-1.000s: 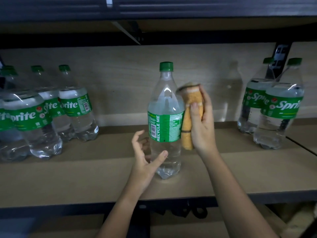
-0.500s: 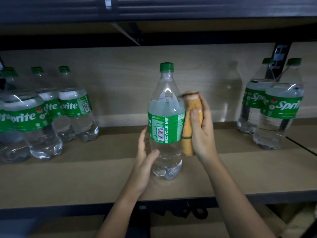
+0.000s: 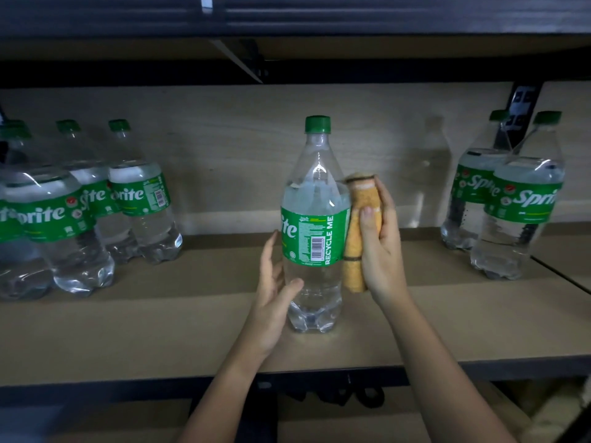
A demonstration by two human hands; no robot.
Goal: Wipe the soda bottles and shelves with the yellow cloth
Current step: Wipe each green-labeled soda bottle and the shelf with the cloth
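1. One soda bottle (image 3: 315,225) stands upright near the middle of the wooden shelf (image 3: 160,330), closer to the front edge than the other bottles. It has a green cap (image 3: 317,124) and a green label; the side turned to the camera shows a barcode and the words "RECYCLE ME".
2. The left hand (image 3: 273,295) is at the lower left side of this bottle. Its fingers (image 3: 267,251) are nearly straight and lie along the bottle's side, and the thumb touches the clear front part under the label. The hand is not closed around the bottle.
3. The right hand (image 3: 382,247) holds the yellow cloth (image 3: 358,238), which is rolled or folded into a long bundle. The thumb presses on the front of the bundle and the other fingers curl around its back.
4. The cloth stands almost vertical and is pressed against the right side of the bottle, from just above the label to a little below it. Its lower end hangs above the shelf.
5. At the left there is a group of bottles (image 3: 76,212) of the same kind, standing close together near the back panel (image 3: 224,148). Part of the group is cut off by the picture edge.
6. At the right two more bottles (image 3: 518,206) stand just beside each other, one partly in front of the other, well apart from the middle bottle.
7. Above, a dark upper shelf (image 3: 319,17) closes the space.
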